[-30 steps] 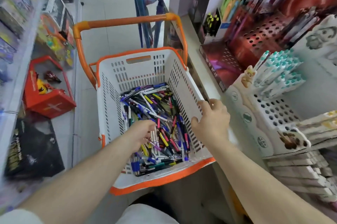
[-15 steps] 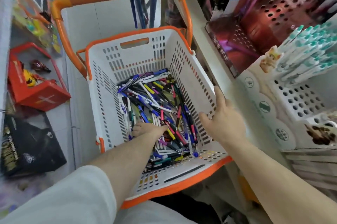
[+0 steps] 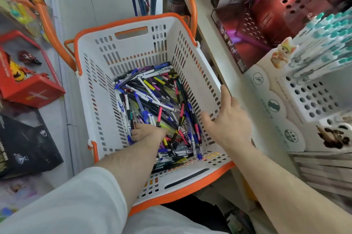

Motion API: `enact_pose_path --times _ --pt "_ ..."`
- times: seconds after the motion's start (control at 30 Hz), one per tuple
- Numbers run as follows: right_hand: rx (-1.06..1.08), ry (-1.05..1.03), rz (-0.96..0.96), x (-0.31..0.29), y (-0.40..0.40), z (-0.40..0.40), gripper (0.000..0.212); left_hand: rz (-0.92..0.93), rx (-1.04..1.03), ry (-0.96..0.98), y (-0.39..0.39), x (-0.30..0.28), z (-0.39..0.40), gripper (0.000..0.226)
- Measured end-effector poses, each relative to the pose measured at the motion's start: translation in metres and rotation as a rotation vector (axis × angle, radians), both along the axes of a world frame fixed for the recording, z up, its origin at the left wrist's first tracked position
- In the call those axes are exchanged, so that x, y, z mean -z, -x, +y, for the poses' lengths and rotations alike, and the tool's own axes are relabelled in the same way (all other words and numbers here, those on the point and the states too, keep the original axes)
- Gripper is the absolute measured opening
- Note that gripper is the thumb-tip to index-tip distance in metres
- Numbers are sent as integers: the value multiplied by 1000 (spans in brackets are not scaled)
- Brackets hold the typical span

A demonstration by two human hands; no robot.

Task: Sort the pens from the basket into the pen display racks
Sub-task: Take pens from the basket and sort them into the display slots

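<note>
Shop aisle; basket (image 3: 99, 89) pens (image 3: 152, 104) criss-crossed, left hand (image 3: 146, 133) buried.

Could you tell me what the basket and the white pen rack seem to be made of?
The basket looks like moulded plastic: matte white slotted walls, an orange rim. The white pen rack seems thin plastic or coated card, with smooth punched round holes; the look leaves that open.
</note>
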State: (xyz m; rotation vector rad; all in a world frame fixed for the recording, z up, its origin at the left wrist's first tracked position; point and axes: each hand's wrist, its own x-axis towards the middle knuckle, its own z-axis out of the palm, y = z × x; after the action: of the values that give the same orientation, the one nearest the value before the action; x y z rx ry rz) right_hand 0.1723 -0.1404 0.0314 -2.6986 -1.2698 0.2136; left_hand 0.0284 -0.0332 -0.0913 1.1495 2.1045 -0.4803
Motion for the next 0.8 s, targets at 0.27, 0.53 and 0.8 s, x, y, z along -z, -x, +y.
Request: enact_pose_path --times 0.27,0.53,0.8 --pt "8 12 -11 -2 0 -1 79 -121 -68 -62 21 31 -2 86" --pt "24 28 -30 -2 2 1 77 -380 -266 -104 31 -20 -7 47" --pt "24 -5 -26 -1 3 0 75 -585 -254 -313 33 -49 -2 41"
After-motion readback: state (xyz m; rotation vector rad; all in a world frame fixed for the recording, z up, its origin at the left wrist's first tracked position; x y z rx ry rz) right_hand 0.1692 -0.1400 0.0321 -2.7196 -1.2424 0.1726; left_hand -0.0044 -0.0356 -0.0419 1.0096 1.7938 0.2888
